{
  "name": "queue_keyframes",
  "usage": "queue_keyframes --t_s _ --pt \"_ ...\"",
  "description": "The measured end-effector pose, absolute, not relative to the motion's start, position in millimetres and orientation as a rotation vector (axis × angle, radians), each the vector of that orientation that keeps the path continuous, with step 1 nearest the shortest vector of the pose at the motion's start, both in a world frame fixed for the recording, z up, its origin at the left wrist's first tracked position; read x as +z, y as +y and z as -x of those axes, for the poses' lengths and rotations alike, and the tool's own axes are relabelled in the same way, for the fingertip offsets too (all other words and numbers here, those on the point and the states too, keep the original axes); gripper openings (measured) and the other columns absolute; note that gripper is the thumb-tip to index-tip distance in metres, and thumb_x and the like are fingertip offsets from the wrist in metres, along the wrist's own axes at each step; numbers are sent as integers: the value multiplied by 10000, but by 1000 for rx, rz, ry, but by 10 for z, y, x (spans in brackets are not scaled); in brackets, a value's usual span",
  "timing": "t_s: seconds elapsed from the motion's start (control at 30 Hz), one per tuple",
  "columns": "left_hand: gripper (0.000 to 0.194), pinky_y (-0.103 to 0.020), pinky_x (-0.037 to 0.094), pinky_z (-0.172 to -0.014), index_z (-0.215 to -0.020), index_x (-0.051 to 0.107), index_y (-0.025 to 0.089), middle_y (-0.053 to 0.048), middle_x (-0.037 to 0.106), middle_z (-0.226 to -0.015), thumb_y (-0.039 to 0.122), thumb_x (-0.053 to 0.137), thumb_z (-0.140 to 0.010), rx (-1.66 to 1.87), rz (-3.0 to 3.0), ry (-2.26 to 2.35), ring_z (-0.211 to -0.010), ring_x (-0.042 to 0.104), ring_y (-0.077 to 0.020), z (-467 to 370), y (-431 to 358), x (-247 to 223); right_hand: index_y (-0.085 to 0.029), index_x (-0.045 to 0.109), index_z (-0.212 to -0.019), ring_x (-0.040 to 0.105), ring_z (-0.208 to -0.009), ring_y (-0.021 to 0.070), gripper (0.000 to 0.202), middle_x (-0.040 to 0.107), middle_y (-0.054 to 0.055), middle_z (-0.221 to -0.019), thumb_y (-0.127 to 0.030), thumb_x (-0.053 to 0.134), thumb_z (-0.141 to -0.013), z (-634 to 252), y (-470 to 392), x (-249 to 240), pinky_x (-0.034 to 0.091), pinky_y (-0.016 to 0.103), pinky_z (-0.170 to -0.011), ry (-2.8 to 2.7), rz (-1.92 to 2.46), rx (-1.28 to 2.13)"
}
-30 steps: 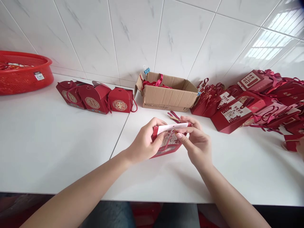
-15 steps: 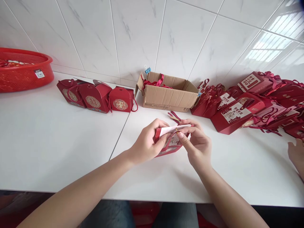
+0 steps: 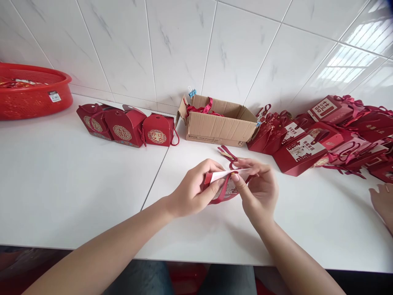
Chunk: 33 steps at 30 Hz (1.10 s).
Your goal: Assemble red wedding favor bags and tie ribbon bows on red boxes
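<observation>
Between my hands is a red gift box (image 3: 229,189) with a white inner edge at its top and a pale printed picture on its near side. My left hand (image 3: 205,186) grips the box's left end, thumb in front and fingers behind. A dark red ribbon (image 3: 223,190) runs down the front and loops up behind the top edge. My right hand (image 3: 257,186) pinches the top edge with thumb and fingers, near a small gold piece (image 3: 233,174) on the ribbon. The loose ribbon ends lie on the table beyond the box.
An open cardboard box (image 3: 217,133) with red ribbons stands by the tiled wall. Several red gift boxes (image 3: 127,127) stand left of it; more are piled right (image 3: 301,153). A red plastic basket (image 3: 33,96) sits far left. Another person's hand (image 3: 382,205) rests at the right edge.
The ribbon now comes through at the top edge and hangs down the box's front, with a loop behind. My right thumb has shifted slightly along the edge. The view has tilted a little.
</observation>
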<state>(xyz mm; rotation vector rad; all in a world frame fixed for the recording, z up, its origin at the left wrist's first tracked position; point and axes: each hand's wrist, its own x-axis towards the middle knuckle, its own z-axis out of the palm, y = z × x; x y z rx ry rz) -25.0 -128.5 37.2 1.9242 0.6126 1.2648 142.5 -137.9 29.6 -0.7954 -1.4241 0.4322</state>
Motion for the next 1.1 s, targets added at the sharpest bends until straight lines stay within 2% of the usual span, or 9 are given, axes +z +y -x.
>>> queue_keyframes --t_s 0.13,0.23,0.33,0.4,0.53,0.67,0.8,0.93,1.1 --pt "189 -360 499 -786 -1005 510 180 -114 583 -1033 338 450 -920 1211 -1931 474 -906 600 -198 278 -1290 363 -234 511 -1010 647 -848 182 329 639 40 -954 -190 714 -754 -1456 -1382 304 535 363 -763 -1467 760 423" --pt "363 -387 490 -798 -1022 474 191 -109 541 -1048 427 631 -796 1231 -2027 564 -915 571 -219 287 -1282 366 -214 569 -857 623 -728 162 190 627 10 -765 -206 725 -749 -1497 -1376 310 513 300 -632 -1539 791 298" --pt "578 -403 461 -861 -1102 410 200 -110 494 -1107 426 746 -690 1291 -2093 854 -986 536 -230 302 -1242 372 -211 547 -792 581 -643 138 186 593 -8 -702 -226 727 -749 -1537 -1334 322 477 277 -572 -1469 824 170" --pt "552 -374 457 -838 -1083 406 208 -81 512 -1062 430 739 -704 1283 -2108 956 -942 538 -204 325 -1196 379 -211 537 -784 574 -641 133 184 593 -6 -715 -249 716 -763 -1569 -1293 340 471 272 -572 -1388 868 156" --pt "276 -286 425 -676 -836 488 201 8 531 -772 412 662 -796 1149 -2196 911 -708 498 -130 386 -1110 414 -211 531 -768 580 -649 130 208 610 -4 -741 -287 724 -758 -1636 -1220 372 473 265 -575 -1283 916 170" --pt "229 -249 428 -624 -724 530 182 16 526 -682 357 623 -838 1095 -2114 796 -645 496 -106 448 -1077 479 -212 526 -774 575 -648 127 218 599 -8 -735 -304 723 -759 -1656 -1191 360 476 265 -581 -1264 944 166" --pt "197 -255 486 -644 -762 593 175 -23 610 -744 348 679 -798 1309 -1815 733 -698 574 -128 548 -1030 554 -222 501 -787 580 -656 135 206 577 -12 -717 -275 699 -780 -1622 -1217 338 491 279 -579 -1368 888 47" --pt "240 -256 517 -601 -741 605 184 -6 624 -695 383 739 -741 1539 -1551 567 -623 592 -120 618 -1014 634 -232 483 -853 598 -649 144 231 568 -8 -715 -163 688 -772 -1551 -1314 344 519 294 -552 -1638 635 -82" --pt "330 -169 470 -467 -1041 563 306 91 595 -592 254 736 -765 1628 -1386 510 -458 544 -62 568 -1138 673 -233 502 -940 606 -609 138 254 589 -7 -703 -117 667 -786 -1446 -1458 386 534 296 -531 -1879 319 -203"
